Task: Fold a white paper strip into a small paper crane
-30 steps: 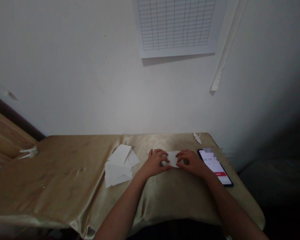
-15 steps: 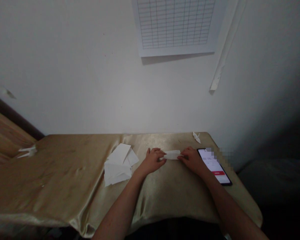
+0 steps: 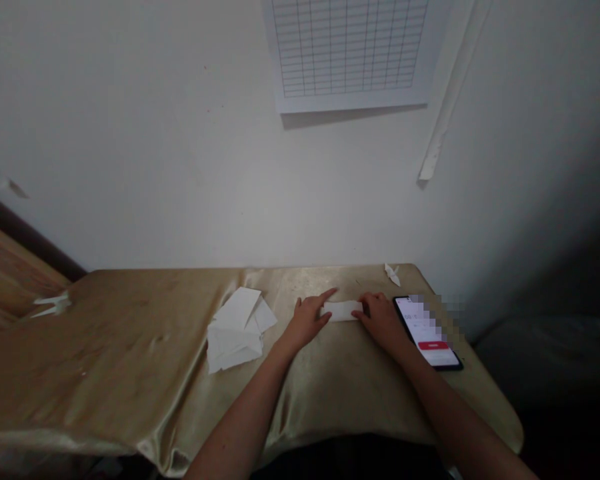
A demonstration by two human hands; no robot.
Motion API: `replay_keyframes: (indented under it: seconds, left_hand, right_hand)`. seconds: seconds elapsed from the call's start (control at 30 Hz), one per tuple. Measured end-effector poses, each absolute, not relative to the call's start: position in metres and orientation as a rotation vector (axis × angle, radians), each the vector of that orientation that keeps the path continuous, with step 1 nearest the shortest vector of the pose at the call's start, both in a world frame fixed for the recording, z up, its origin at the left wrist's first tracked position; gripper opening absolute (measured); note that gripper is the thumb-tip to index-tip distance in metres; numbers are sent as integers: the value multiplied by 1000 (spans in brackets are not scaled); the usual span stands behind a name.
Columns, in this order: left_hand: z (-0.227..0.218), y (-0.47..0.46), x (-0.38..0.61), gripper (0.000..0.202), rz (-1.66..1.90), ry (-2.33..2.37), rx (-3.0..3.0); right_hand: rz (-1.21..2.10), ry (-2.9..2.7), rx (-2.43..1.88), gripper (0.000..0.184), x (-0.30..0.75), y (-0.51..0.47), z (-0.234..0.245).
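A: Landmark?

B: The phone point(image 3: 429, 337), lying face up on the surface point(image 3: 130, 347), screen lit, a red button low on it, upper right part pixelated

A: Main item?

B: White paper strip point(image 3: 343, 311), left of the phone, lying crosswise between the two hands; looks folded, number of layers too small to tell

A: Right hand?

B: Right hand point(image 3: 380, 319) sits just left of the phone, pinching the strip's near end, thumb on one side, fingers bent in at the other

A: Left hand?

B: Left hand point(image 3: 306, 323) is farther left of the phone, past the strip; thumb touches the strip's far end, index finger stretched out straight beyond its edge. Gripping or only pressing, cannot tell

A: Other stuff?

B: Paper pile point(image 3: 235, 337), well left of the phone, white sheets overlapping at odd angles, apart from the left hand. Small folded paper piece point(image 3: 393, 274) just behind the phone, pointed ends, near the surface's back edge

A: Background?

B: Wall point(image 3: 180, 167) behind the phone; gridded sheet point(image 3: 350, 53) on it, above and left of the phone. Surface has a shiny gold-brown cover, creased left of the phone
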State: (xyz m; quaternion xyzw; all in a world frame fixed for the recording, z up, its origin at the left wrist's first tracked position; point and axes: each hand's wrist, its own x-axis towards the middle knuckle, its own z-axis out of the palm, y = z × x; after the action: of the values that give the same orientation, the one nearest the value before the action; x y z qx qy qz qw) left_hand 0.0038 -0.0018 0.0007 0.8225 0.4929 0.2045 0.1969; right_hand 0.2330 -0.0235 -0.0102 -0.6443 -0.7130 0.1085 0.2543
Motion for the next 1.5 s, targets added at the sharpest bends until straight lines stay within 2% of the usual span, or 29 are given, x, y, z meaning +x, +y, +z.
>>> replay_keyframes:
  seconds: [0.13,0.23,1.5]
  left_hand:
    - [-5,-2,3,38,524,1385,2456]
    - [-4,-4,0,26,514,1340,2583]
    - [5,-8,-1,28,439,1404,2654]
  right_hand:
    - [230,-1940,-1723,21,229,-27,-7]
    - [133,-2033,-1672,13,229,-29,-4]
    - [57,-2184,-1649,17,236,-32,0]
